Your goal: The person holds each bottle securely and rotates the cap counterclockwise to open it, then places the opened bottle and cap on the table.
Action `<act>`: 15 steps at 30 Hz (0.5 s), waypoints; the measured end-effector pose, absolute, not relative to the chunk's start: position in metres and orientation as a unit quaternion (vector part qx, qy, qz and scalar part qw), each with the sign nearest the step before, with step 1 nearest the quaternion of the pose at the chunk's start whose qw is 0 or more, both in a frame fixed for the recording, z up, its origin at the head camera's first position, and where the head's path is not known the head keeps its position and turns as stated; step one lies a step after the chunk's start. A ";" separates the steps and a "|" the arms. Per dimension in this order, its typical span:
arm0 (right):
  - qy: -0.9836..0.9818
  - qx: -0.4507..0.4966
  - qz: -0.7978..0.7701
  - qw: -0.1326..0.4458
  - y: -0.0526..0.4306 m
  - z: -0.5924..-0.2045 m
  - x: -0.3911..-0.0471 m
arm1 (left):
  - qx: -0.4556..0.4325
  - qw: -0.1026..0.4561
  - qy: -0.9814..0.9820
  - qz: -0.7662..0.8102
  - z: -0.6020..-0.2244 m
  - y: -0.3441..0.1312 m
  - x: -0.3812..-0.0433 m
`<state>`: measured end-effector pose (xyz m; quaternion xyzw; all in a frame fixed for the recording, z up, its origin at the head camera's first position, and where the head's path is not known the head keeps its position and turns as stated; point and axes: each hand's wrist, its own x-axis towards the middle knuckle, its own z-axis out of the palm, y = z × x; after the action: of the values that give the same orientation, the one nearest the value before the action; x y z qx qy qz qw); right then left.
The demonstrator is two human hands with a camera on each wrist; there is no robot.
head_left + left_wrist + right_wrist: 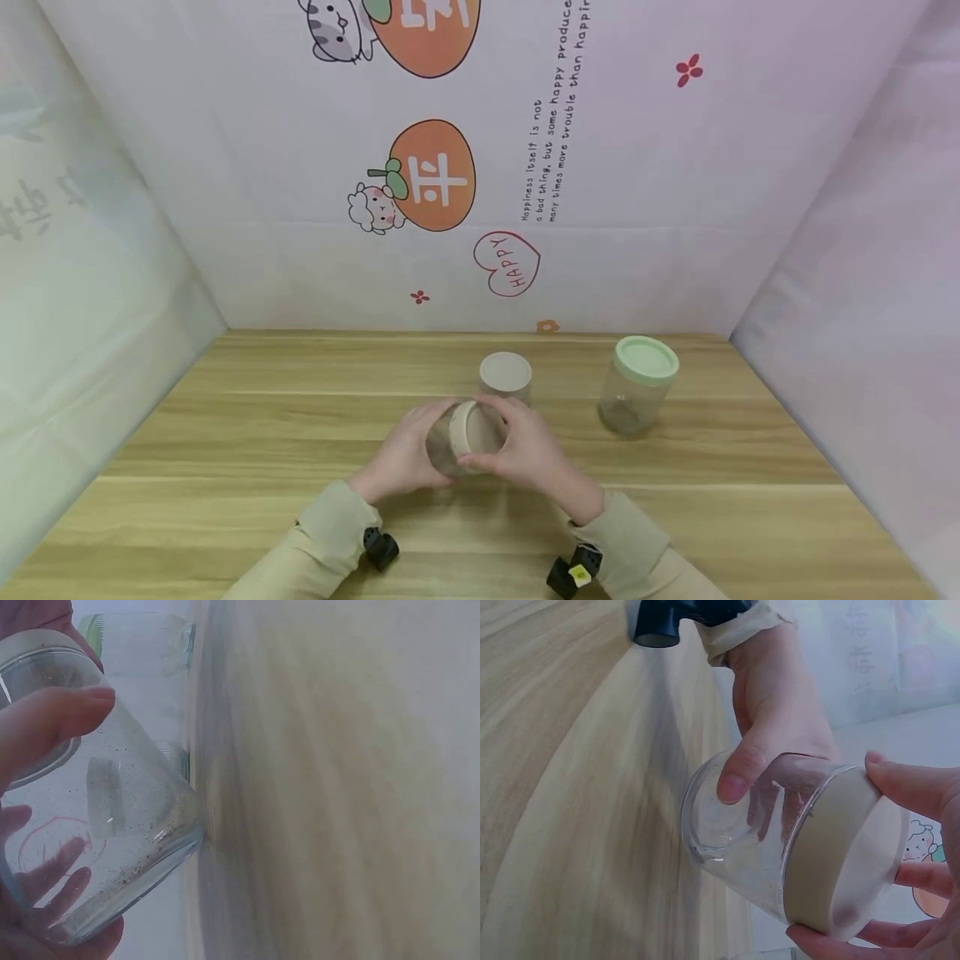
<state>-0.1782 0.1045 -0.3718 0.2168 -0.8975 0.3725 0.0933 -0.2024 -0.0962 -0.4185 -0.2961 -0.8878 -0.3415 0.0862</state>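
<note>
A clear jar (150,817) with a beige lid (821,859) is tilted just over the wooden table, its lid end turned to the right. Round the glass body my left hand (405,454) holds the jar, thumb on one side and fingers on the other. My right hand (531,446) grips the lid by its rim with spread, bent fingers. Small dark specks show on the glass near the base in the left wrist view. Whether the lid is loose or tight cannot be told.
Just behind the hands stands another jar with an off-white lid (506,372), partly hidden by the right hand. Farther right is a clear jar with a green lid (647,360). The wooden table (225,425) meets a printed cloth wall (315,275) at the back.
</note>
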 end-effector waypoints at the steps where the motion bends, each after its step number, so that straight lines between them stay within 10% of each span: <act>1: -0.898 0.217 0.371 0.093 0.105 -0.372 -0.178 | -0.295 0.085 -0.888 -0.342 -0.418 -0.096 -0.203; 15: -0.896 0.255 0.341 0.123 0.110 -0.376 -0.181 | -0.278 0.081 -0.894 -0.341 -0.415 -0.093 -0.199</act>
<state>-0.1807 0.1100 -0.3765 0.2552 -0.8963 0.3413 0.1226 -0.1994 -0.0934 -0.4153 -0.2782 -0.8943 -0.3409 0.0811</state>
